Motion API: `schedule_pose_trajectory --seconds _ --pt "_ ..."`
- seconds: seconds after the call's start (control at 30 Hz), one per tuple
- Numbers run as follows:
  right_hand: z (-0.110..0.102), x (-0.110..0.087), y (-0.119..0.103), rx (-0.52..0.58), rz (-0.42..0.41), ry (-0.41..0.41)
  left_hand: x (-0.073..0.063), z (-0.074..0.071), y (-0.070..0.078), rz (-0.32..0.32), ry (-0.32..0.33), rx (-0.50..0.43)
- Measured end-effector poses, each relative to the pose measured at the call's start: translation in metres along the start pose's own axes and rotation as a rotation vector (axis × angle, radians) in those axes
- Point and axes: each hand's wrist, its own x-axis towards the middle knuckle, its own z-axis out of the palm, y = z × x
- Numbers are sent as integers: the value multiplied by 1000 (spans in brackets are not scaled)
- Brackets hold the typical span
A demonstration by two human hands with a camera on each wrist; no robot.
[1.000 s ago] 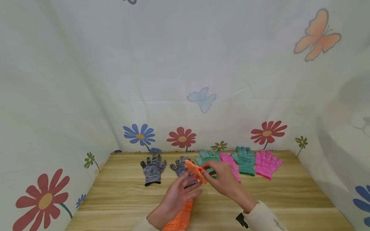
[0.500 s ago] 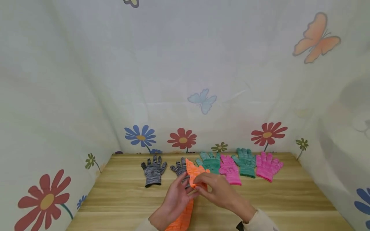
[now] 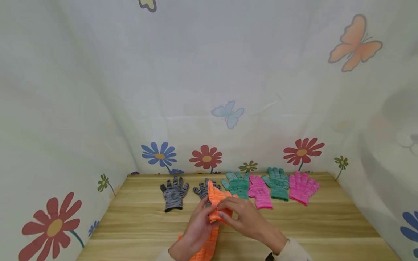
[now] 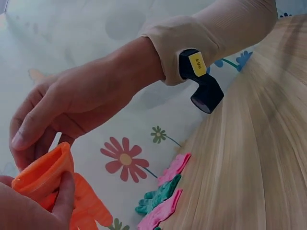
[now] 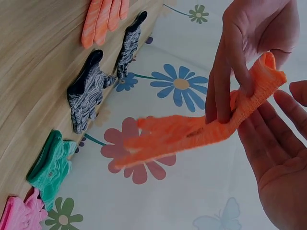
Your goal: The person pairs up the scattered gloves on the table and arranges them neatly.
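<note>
Above the tabletop (image 3: pixel 147 232), an orange glove (image 5: pixel 206 133) is pinched by the left hand (image 3: pixel 200 228); it is touched by the right hand (image 3: pixel 246 217), whose fingers are loosely extended, with the thumb held clear.

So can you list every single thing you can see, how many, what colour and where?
Table: one, wood-brown, under the gloves
Backdrop: one, pale, behind and beside the table
Flowers: several, red, blue and green, printed on the backdrop
Butterflies: two whole, orange and pale blue, on the backdrop
Raised orange glove: one, orange, held above the table
Lower orange glove: one, orange, at the table's near side
Grey gloves: two, grey and black, left of the green ones
Green gloves: two, green, back right
Pink gloves: two, pink, alternating with the green
Black device: one, black, yellow label, right wrist
Sleeves: two, cream, at the wrists
Left fingers: one hand's, bare, holding the raised glove
Right fingers: one hand's, bare, at its cuff
</note>
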Motion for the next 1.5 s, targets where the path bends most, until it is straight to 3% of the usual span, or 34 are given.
schedule_pose_trajectory --seconds 0.1,0.23,0.47,0.67,0.93,1.23,1.4,1.5 --pt "-2 0 2 -34 18 30 0 0 -2 11 12 -17" --pt "-7 2 4 -76 104 38 -2 0 -1 26 11 -38" --pt "-5 11 6 -134 158 -75 -9 -7 6 51 55 1" --pt "-4 15 7 -137 184 -101 -12 -6 9 81 44 34" --pt "-6 7 8 -129 200 -100 -15 -1 5 69 6 39" --pt "-1 2 7 -88 256 -85 -22 -3 5 34 10 87" --pt "2 1 9 -55 295 -70 -27 -7 2 57 3 83" --pt "2 2 11 16 361 -87 -30 -11 1 72 -4 92"
